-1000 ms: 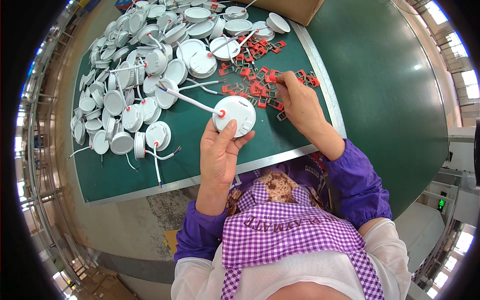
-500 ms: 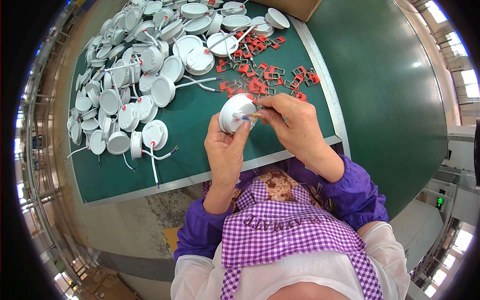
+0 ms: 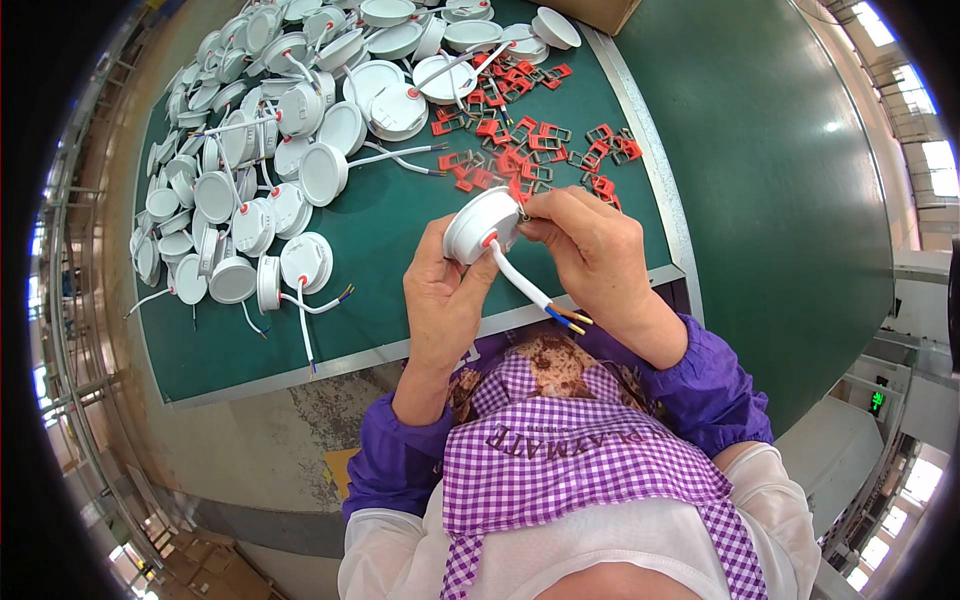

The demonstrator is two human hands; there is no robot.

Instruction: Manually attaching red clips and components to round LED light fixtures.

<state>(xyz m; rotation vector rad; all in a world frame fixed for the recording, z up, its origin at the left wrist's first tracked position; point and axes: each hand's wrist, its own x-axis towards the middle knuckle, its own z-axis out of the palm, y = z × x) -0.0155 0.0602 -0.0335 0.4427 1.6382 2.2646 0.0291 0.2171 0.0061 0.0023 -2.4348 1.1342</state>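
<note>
My left hand [image 3: 440, 295] is closed round the rim of a white round downlight [image 3: 478, 222], which it holds tilted above the table's near edge. From a red grommet in its back hangs a white cable [image 3: 522, 280], ending in bare-tipped blue, brown and yellowish wires. With thumb and fingertips pressed together, my right hand [image 3: 595, 255] pinches a small red-and-metal clip [image 3: 517, 193] against the light's right edge. Fingers partly cover that clip, so I cannot tell how far it is seated.
Many white downlights [image 3: 322, 175] with cables crowd the left and far parts of the green table [image 3: 400, 280]. Several loose red-and-metal clips [image 3: 545, 140] lie behind my hands. A metal strip [image 3: 650, 150] edges the table; a cardboard box [image 3: 590, 12] stands at the far end.
The cable, earlier bunched near my right fingers over the light, now hangs free toward me. The light has turned slightly, and my right fingers are at the clip on its edge.
</note>
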